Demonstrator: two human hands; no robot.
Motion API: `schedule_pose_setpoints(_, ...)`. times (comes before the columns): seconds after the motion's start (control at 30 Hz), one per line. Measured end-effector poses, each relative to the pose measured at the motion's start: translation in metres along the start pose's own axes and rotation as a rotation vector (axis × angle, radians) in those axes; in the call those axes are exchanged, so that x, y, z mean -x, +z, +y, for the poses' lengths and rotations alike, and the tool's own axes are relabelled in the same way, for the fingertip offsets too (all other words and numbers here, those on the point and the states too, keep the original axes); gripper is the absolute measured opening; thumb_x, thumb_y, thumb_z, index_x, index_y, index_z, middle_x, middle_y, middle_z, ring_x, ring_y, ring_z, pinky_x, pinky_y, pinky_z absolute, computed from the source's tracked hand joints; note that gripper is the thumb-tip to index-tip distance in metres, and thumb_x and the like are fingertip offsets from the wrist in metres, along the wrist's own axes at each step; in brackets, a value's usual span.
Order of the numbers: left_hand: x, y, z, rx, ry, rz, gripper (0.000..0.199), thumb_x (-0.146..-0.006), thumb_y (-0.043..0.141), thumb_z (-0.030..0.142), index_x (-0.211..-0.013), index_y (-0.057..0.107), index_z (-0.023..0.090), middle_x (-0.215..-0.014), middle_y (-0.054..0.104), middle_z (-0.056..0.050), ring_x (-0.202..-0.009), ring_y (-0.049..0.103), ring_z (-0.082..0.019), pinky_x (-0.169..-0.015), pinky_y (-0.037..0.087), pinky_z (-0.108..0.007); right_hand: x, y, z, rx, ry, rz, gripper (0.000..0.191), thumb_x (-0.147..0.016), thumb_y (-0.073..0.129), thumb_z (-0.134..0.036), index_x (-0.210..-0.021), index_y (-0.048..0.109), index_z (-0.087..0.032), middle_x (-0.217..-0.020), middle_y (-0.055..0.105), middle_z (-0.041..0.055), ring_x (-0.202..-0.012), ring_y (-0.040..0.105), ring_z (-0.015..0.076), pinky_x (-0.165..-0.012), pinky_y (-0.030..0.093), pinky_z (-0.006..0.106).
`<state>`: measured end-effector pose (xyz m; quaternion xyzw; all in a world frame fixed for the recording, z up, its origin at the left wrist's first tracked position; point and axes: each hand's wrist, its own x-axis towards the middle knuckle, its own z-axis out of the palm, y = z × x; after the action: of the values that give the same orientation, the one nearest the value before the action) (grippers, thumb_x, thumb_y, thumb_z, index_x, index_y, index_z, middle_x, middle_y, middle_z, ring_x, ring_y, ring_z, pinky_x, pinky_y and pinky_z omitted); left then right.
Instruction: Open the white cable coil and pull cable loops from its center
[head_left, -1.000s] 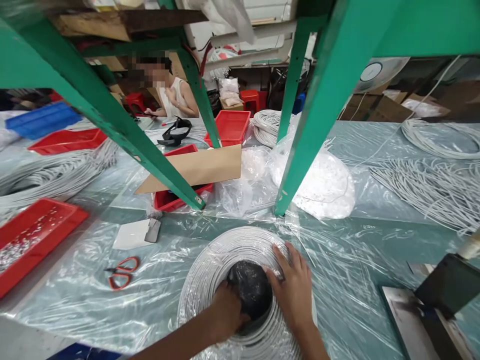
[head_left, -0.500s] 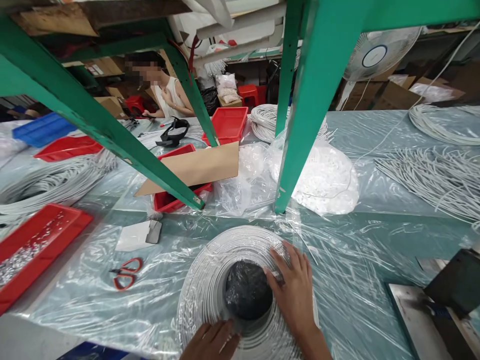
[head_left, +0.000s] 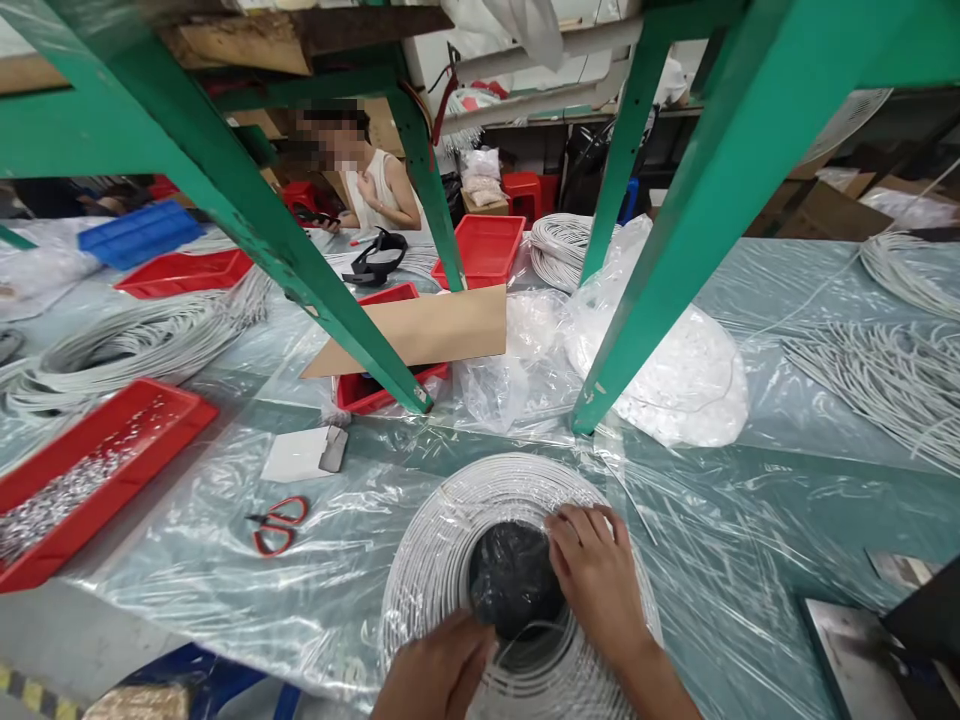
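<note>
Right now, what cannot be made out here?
In the head view:
Left hand: blurred; its grip is unclear.
Coil: near side cut off by bottom edge.
Red bin under cardboard: mostly covered by it.
Metal device: cut off by right edge.
Fan: mostly hidden by green post.

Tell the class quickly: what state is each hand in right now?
Left hand: fingers curled together over the coil; any grip unclear.
Right hand: fingers bent, resting on the coil; grip unclear.

The coil point(head_left: 426, 560) is whitish, its core point(head_left: 514, 580) black
</note>
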<state>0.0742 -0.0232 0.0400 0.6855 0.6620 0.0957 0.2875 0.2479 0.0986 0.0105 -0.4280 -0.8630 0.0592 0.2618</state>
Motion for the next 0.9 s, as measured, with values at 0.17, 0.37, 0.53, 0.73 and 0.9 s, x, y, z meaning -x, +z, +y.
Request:
schedule_pose_setpoints(0.17, -0.048, -0.027, 0.007, -0.171, -0.171, 0.051, 0.026, -0.093, 0.036, 0.019, -0.096, 0.062, 0.023, -0.092, 0.065, 0.000, -0.075, 0.064, -0.016, -0.064, 0.047, -0.027, -0.002, -0.007, 0.007, -0.203, 0.139, -0.136, 0.016, -0.084, 0.048, -0.012, -0.086, 0.061, -0.021, -0.084, 0.064, -0.0006, -0.078, 0.055, 0.0157, -0.073, 0.039, 0.029)
schedule_pose_setpoints(0.37, -0.082, -0.017, 0.000, -0.587, 0.153, 0.047, 0.033, -0.079, 0.041, -0.002, -0.100, 0.057, 0.017, -0.100, 0.062, -0.006, -0.081, 0.061, -0.021, -0.068, 0.047, -0.033, -0.016, -0.020, 0.017, -0.453, 0.366, -0.362, 0.021, -0.087, 0.046, -0.023, -0.085, 0.067, -0.023, -0.090, 0.069, 0.0003, -0.080, 0.063, 0.0168, -0.072, 0.046, 0.029)
schedule_pose_setpoints(0.53, -0.089, -0.018, -0.009, -0.620, 0.249, 0.040, 0.031, -0.088, 0.036, 0.006, -0.112, 0.054, 0.016, -0.105, 0.062, -0.008, -0.085, 0.060, -0.021, -0.072, 0.046, -0.033, -0.024, -0.028, 0.020, -0.527, 0.434, -0.426, 0.022, -0.084, 0.048, -0.027, -0.087, 0.069, -0.022, -0.092, 0.071, 0.0012, -0.082, 0.065, 0.0189, -0.075, 0.047, 0.033)
schedule_pose_setpoints(0.73, -0.088, -0.018, -0.011, -0.564, 0.244, 0.055, 0.027, -0.088, 0.040, 0.007, -0.105, 0.058, 0.017, -0.099, 0.064, -0.004, -0.081, 0.059, -0.019, -0.070, 0.044, -0.032, -0.020, -0.026, 0.019, -0.529, 0.437, -0.407, 0.023, -0.084, 0.047, -0.029, -0.088, 0.068, -0.020, -0.091, 0.070, 0.0026, -0.082, 0.064, 0.0189, -0.076, 0.047, 0.033)
schedule_pose_setpoints(0.9, -0.091, -0.012, -0.009, -0.487, 0.187, 0.114, 0.029, -0.081, 0.040, -0.001, -0.094, 0.059, 0.017, -0.094, 0.063, -0.004, -0.079, 0.059, -0.019, -0.067, 0.043, -0.032, -0.021, -0.030, 0.014, -0.476, 0.436, -0.489, 0.023, -0.087, 0.045, -0.027, -0.093, 0.065, -0.022, -0.095, 0.068, 0.0009, -0.083, 0.063, 0.0170, -0.074, 0.047, 0.031)
